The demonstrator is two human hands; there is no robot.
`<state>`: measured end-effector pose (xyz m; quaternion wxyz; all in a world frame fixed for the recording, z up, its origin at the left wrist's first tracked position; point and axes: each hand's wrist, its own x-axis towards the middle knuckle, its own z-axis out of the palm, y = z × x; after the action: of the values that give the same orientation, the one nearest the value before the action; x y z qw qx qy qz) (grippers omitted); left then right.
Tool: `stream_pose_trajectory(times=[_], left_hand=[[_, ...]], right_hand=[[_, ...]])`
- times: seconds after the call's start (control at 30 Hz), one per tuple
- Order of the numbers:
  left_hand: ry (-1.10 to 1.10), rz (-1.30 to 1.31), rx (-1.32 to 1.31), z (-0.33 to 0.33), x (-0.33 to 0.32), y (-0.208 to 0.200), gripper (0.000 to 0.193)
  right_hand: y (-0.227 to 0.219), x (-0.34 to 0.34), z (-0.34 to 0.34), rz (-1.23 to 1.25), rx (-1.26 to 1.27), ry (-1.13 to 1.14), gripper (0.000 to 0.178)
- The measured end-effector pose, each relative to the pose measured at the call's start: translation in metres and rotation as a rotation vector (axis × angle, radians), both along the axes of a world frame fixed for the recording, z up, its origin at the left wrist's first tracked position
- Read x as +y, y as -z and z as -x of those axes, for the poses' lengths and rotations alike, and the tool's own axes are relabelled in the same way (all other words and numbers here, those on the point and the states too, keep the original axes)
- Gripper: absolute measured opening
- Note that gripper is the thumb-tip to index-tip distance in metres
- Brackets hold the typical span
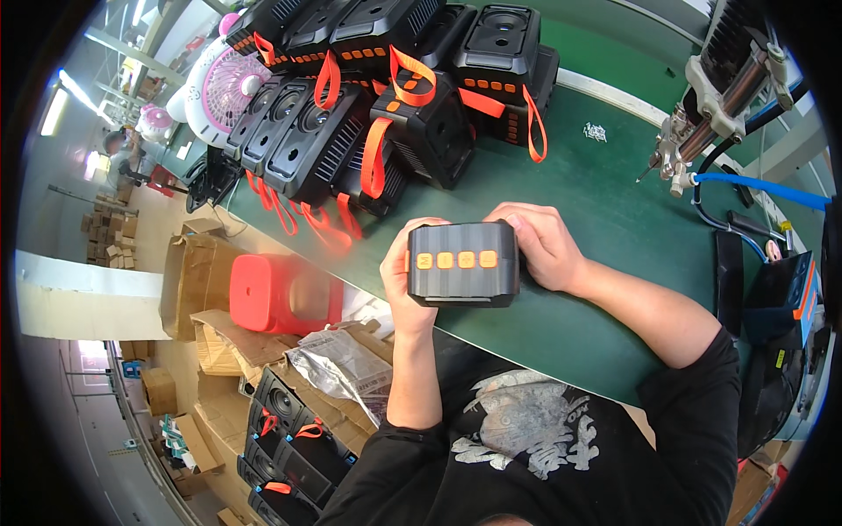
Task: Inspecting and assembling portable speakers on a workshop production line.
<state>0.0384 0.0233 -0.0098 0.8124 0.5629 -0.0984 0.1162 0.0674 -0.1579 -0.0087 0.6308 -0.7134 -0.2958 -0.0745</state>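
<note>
Beyond and left of the grip, stacked speakers [430, 131] are dangling orange straps [373, 160]. The left hand [397, 267] is gripping one side of a speaker [463, 282], which, between both hands, is showing a boxy dark body with cut corners, grooved bands and four orange buttons [445, 260] in a row. The right hand [544, 248] is gripping the opposite side.

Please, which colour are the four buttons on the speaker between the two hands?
The buttons are orange, seen best in the head view.
</note>
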Motion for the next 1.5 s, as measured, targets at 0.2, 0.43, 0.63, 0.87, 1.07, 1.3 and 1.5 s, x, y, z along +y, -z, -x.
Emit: stream_pose_trajectory(times=[0.2,0.43,0.63,0.87,1.07,1.3,1.5], left_hand=[[-0.003,-0.196,-0.112,0.001,-0.002,-0.006,0.027],[-0.023,-0.251,-0.119,0.003,0.000,-0.008,0.027],[-0.017,-0.092,-0.069,0.006,0.000,-0.002,0.031],[-0.029,-0.005,-0.062,0.004,0.009,0.007,0.036],[-0.018,-0.029,-0.039,0.005,0.007,0.005,0.037],[0.008,-0.057,-0.061,0.004,0.002,0.000,0.034],[0.007,-0.168,-0.093,0.004,0.001,-0.004,0.031]], right_hand=[[0.000,0.001,-0.001,-0.042,0.178,0.013,0.045],[-0.003,0.000,0.000,-0.067,0.244,0.013,0.042],[-0.003,0.001,0.000,-0.004,0.164,0.021,0.038],[-0.006,0.002,0.001,-0.014,0.176,0.008,0.038],[-0.006,0.001,0.001,0.044,0.151,0.016,0.037],[-0.002,0.003,-0.001,0.030,0.102,0.048,0.034],[-0.001,0.001,-0.001,0.008,0.159,0.017,0.034]])
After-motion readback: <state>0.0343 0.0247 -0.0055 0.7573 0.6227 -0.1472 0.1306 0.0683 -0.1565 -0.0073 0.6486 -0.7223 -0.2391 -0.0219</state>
